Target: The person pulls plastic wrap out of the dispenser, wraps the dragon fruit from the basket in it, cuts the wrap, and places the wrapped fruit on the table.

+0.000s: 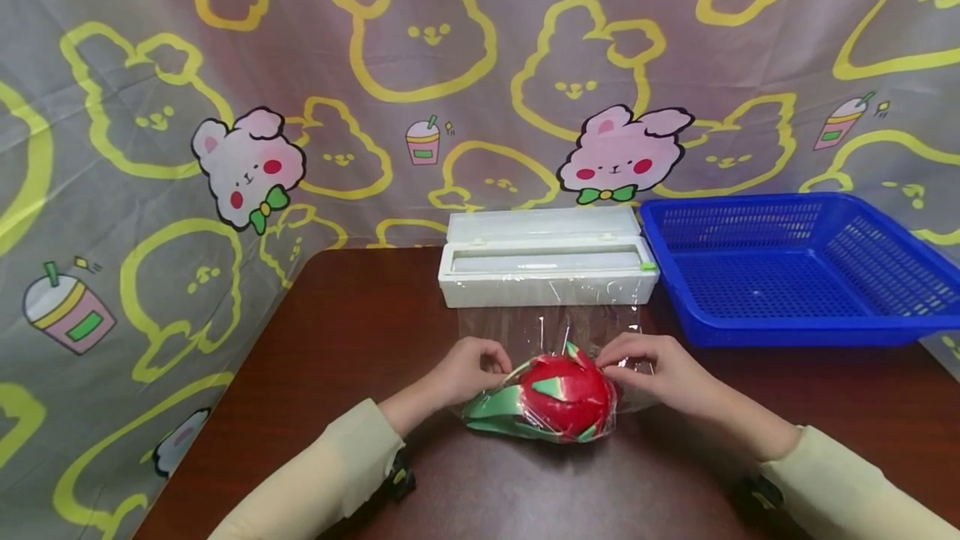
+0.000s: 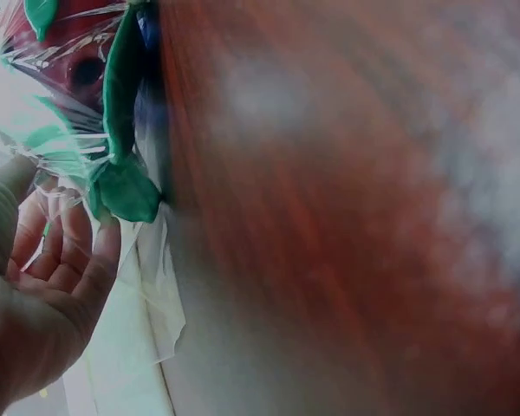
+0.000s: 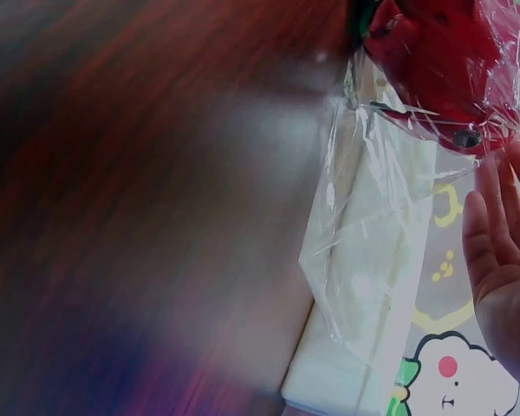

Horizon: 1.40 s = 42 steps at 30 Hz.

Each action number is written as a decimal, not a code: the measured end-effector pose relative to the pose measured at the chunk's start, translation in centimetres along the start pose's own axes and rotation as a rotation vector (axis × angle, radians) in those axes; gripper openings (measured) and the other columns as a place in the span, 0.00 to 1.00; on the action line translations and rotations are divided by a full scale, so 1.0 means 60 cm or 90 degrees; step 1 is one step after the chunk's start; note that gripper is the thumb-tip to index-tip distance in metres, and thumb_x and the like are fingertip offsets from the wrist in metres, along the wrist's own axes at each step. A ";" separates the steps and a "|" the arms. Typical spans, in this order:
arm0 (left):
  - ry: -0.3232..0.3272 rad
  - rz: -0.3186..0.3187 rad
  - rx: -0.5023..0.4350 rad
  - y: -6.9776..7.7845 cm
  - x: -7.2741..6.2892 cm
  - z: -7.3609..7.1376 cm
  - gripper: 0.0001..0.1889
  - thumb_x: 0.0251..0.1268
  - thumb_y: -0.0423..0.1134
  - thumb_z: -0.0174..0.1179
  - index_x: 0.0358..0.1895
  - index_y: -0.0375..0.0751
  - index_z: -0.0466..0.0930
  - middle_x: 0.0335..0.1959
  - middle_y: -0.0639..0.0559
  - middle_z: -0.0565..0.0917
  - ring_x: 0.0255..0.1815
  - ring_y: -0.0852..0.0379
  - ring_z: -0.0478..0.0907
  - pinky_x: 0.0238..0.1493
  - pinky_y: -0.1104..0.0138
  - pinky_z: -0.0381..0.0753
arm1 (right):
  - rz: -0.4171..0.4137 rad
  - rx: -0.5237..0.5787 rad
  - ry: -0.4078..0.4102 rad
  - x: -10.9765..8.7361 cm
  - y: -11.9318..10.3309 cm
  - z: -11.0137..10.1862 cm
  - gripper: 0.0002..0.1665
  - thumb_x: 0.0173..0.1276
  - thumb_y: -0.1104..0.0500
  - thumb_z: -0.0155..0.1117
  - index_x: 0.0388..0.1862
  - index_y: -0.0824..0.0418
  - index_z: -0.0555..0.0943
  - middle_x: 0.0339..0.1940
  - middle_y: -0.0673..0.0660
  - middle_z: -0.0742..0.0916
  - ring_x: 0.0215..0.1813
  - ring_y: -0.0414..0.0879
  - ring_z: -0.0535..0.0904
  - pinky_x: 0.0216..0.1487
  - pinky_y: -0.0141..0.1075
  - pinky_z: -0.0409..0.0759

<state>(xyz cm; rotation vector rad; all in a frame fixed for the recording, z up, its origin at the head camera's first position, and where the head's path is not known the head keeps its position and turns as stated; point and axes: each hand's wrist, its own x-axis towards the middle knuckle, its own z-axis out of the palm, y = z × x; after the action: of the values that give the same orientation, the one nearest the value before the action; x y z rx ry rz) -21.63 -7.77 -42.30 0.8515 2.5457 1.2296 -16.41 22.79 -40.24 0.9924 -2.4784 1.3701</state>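
A red dragon fruit [image 1: 566, 394] with green leaf tips lies on the table, covered by clear cling film [image 3: 364, 173]. From the fruit the film stretches back to the white dispenser box [image 1: 547, 290]. At the fruit's left, my left hand [image 1: 474, 369] pinches the film between thumb and fingers, close to the long green leaves [image 2: 126, 186]. My right hand [image 1: 660, 365] holds film at the fruit's upper right, with thumb and forefinger tips close together. In the right wrist view the fingertips meet the wrapped red skin; the thumb is hidden there.
The dispenser's lid [image 1: 543, 226] stands raised at the back, with a small green slider [image 1: 647, 267] at its right end. To the right is a blue plastic basket [image 1: 795, 332]. A patterned cloth [image 1: 465, 23] hangs behind the brown table [image 1: 300, 357].
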 end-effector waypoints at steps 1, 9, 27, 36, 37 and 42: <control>0.002 -0.002 0.004 -0.001 0.000 0.000 0.06 0.53 0.25 0.69 0.27 0.39 0.84 0.21 0.58 0.78 0.26 0.63 0.73 0.29 0.71 0.74 | -0.003 -0.002 -0.005 -0.002 0.001 0.000 0.13 0.58 0.65 0.73 0.42 0.54 0.87 0.39 0.47 0.87 0.44 0.42 0.81 0.42 0.35 0.82; -0.002 -0.007 0.016 -0.001 -0.005 -0.011 0.03 0.61 0.31 0.66 0.35 0.39 0.89 0.26 0.57 0.85 0.27 0.65 0.76 0.29 0.71 0.76 | 0.030 -0.021 -0.020 -0.006 0.002 0.002 0.17 0.54 0.56 0.78 0.44 0.50 0.85 0.41 0.44 0.85 0.43 0.41 0.81 0.45 0.40 0.82; 0.105 0.104 0.058 0.034 -0.039 -0.072 0.07 0.62 0.33 0.67 0.43 0.40 0.85 0.37 0.56 0.85 0.37 0.62 0.80 0.41 0.63 0.81 | 0.053 -0.002 -0.022 -0.003 0.001 0.001 0.16 0.54 0.58 0.78 0.42 0.51 0.85 0.39 0.45 0.86 0.43 0.42 0.81 0.46 0.36 0.81; -0.076 0.196 0.048 0.042 -0.068 -0.045 0.34 0.53 0.40 0.74 0.66 0.45 0.73 0.68 0.51 0.71 0.68 0.56 0.66 0.62 0.58 0.71 | 0.067 0.011 -0.025 -0.007 -0.004 0.001 0.15 0.57 0.58 0.76 0.43 0.52 0.85 0.40 0.45 0.86 0.45 0.43 0.81 0.49 0.33 0.80; -0.086 0.188 0.042 0.039 -0.067 -0.043 0.36 0.52 0.40 0.75 0.67 0.46 0.71 0.68 0.52 0.71 0.68 0.56 0.65 0.62 0.58 0.70 | 0.066 0.011 -0.026 -0.006 -0.004 0.001 0.15 0.57 0.58 0.76 0.43 0.52 0.85 0.40 0.45 0.86 0.45 0.43 0.81 0.50 0.32 0.79; -0.116 0.161 0.013 0.030 -0.059 -0.033 0.40 0.50 0.39 0.76 0.70 0.49 0.68 0.67 0.54 0.72 0.68 0.58 0.66 0.64 0.58 0.69 | 0.060 -0.012 -0.023 -0.008 -0.005 0.000 0.15 0.57 0.58 0.76 0.44 0.51 0.85 0.41 0.44 0.86 0.46 0.42 0.81 0.49 0.32 0.79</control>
<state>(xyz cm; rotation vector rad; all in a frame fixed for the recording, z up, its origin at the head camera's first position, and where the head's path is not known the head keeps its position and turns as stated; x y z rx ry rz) -18.77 -10.23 -39.92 1.2604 2.3646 1.1331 -15.85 22.93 -40.23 0.9159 -2.5904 1.3650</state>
